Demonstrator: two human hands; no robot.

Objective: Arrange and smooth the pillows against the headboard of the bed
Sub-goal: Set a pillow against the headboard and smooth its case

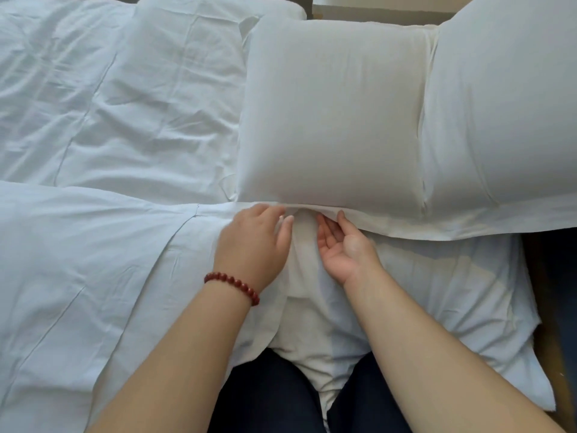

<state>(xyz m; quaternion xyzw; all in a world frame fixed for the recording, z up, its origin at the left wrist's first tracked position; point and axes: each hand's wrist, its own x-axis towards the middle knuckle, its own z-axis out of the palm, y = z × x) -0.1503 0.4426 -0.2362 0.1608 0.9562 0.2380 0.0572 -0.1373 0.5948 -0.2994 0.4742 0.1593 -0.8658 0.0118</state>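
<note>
A plump white pillow [331, 120] lies in the middle of the view, its flat hem running along its near edge. A second white pillow [505, 104] leans against it on the right. My left hand [254, 242], palm down with a red bead bracelet on the wrist, rests on the sheet with its fingertips touching the hem of the middle pillow. Beside it, my right hand [343, 245] is turned palm up, its fingertips tucked under the same hem. Both hands have their fingers apart and grip nothing.
A creased white duvet [103, 98] covers the bed to the left and a folded white sheet [78, 276] lies in front. Another flat pillow [437, 292] lies under my right arm. A dark wooden bed edge [549, 307] runs down the right side. My dark trousers [274, 395] show below.
</note>
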